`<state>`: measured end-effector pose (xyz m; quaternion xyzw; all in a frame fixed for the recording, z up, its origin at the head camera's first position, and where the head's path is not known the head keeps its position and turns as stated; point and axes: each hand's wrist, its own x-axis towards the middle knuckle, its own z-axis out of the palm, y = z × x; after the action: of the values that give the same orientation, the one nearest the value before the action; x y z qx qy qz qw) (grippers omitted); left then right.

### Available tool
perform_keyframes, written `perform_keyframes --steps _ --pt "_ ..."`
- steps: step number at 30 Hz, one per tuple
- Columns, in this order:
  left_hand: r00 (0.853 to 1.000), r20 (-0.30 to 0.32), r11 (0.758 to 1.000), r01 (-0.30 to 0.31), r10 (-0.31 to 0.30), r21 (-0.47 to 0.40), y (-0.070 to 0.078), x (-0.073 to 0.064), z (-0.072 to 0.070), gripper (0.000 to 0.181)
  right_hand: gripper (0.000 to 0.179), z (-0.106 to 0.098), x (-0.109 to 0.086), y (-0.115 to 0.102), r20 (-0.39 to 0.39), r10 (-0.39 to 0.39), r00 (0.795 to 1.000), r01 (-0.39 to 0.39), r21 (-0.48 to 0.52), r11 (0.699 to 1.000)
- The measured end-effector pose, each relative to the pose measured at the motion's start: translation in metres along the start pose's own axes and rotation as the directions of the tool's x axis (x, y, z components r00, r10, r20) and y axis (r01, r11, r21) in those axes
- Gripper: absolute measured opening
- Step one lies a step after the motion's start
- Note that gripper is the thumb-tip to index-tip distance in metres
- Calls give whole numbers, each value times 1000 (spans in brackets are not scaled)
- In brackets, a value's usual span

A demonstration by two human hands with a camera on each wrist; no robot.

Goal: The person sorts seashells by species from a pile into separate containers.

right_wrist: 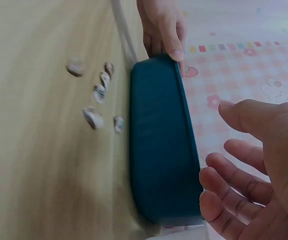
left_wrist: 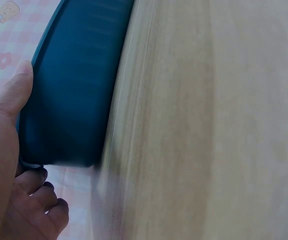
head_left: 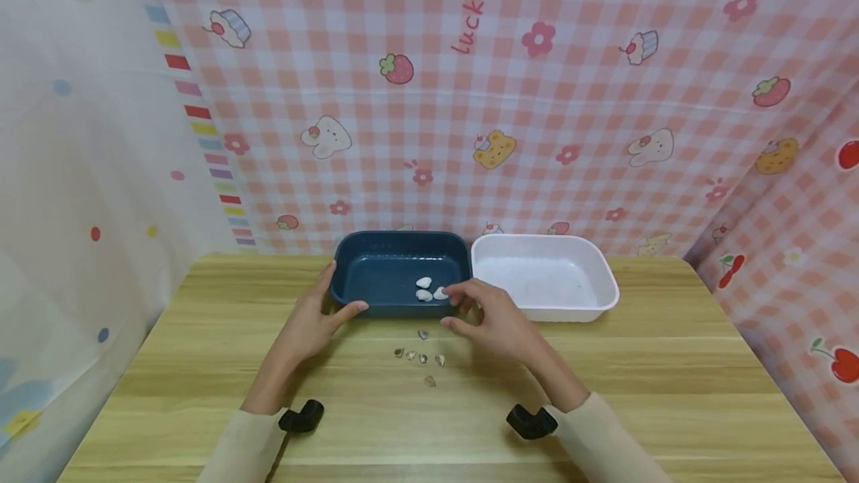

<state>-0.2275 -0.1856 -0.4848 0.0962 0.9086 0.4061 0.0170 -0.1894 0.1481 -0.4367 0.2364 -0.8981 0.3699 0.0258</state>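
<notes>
A dark teal tray [head_left: 396, 311] stands at the back of the table with three white shells [head_left: 424, 294] in its right part. My left hand [head_left: 315, 323] holds the tray's left end, thumb at the front rim and fingers round the end, as the left wrist view shows on the tray wall [left_wrist: 73, 90]. Over the tray's right front corner is my right hand [head_left: 496, 319], its fingers spread and loosely bent, with nothing between them in the right wrist view. Several small brownish shells [head_left: 423, 358] lie on the table in front of the tray.
A white tray [head_left: 567, 314] stands right beside the teal one, on its right. Behind both hangs a pink checked cloth [head_left: 429, 110]. The wooden table [head_left: 644, 393] reaches out on both sides of the arms.
</notes>
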Motion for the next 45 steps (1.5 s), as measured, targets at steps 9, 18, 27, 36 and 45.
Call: perform_keyframes --steps 9,18,27,36,45 --pt "1000 6 1000 8 -8 7 -1 0 1 102 43 14 -17 5 59 18 998 -18 10 1000" --pt "1000 9 1000 10 -10 2 1 0 0 102 40 29 -25 14 131 20 991 -30 69 997" --pt "1000 6 1000 14 -14 5 1 0 0 102 29 38 -28 20 192 13 981 -30 85 996" --pt "1000 9 1000 17 -17 13 1 -1 0 104 24 44 -29 24 171 14 985 -26 70 997" --pt "1000 11 1000 26 -26 6 1 0 0 103 15 45 -28 23 163 43 986 -55 68 996"
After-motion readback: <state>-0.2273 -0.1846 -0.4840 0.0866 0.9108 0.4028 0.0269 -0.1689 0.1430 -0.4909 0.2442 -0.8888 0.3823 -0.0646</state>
